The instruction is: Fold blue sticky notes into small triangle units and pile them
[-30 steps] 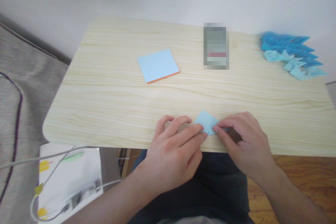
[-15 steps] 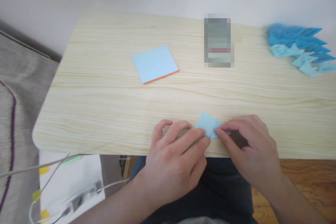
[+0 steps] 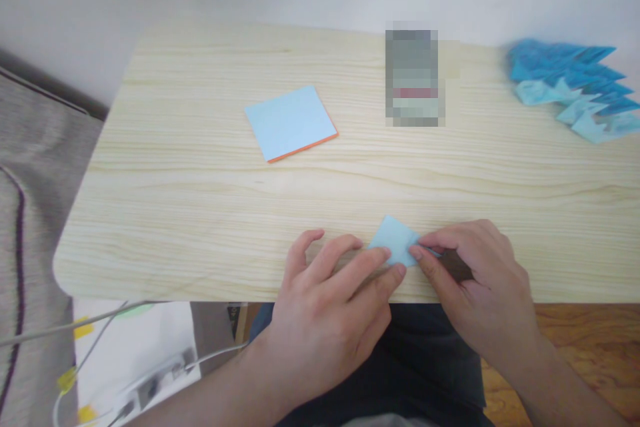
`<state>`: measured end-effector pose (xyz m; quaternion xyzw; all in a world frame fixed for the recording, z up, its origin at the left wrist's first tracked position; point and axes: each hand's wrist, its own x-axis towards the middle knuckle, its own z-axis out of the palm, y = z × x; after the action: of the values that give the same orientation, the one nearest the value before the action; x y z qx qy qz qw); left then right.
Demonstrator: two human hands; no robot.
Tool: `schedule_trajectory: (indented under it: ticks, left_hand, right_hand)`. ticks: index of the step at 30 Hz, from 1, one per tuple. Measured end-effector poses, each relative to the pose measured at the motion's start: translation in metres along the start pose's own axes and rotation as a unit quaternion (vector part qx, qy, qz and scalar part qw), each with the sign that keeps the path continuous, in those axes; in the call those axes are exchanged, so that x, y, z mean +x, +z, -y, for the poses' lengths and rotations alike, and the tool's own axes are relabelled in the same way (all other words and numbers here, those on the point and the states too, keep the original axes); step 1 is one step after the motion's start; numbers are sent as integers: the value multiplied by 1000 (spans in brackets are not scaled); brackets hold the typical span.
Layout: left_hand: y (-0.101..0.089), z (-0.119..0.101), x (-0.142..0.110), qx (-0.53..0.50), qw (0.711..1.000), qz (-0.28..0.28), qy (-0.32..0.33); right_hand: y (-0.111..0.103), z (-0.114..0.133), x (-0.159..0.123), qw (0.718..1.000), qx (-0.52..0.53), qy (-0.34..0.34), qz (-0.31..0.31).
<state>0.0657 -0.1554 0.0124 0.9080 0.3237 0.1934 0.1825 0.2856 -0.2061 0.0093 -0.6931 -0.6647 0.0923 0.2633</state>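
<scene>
Right hand (image 3: 483,287) pinches paper (image 3: 393,235) by right side; most lies left of that grip, spread left hand's (image 3: 330,310) fingertips touching it.

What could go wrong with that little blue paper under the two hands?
The right fingers pinch the paper at its right side, so a hard tug might crease or tear it.
The left fingers rest on its near side; if they slipped, it could shift.
It lies close to the near edge of the table, so it might slide off if released.
</scene>
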Motion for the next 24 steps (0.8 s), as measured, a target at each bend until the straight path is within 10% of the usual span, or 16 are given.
schedule_trajectory:
  ticks: [24]
  left_hand:
    - [4,-16,-2,-15,998,-10,-57]
  right_hand:
    - [3,-4,-3,1000,-3,-14,-6]
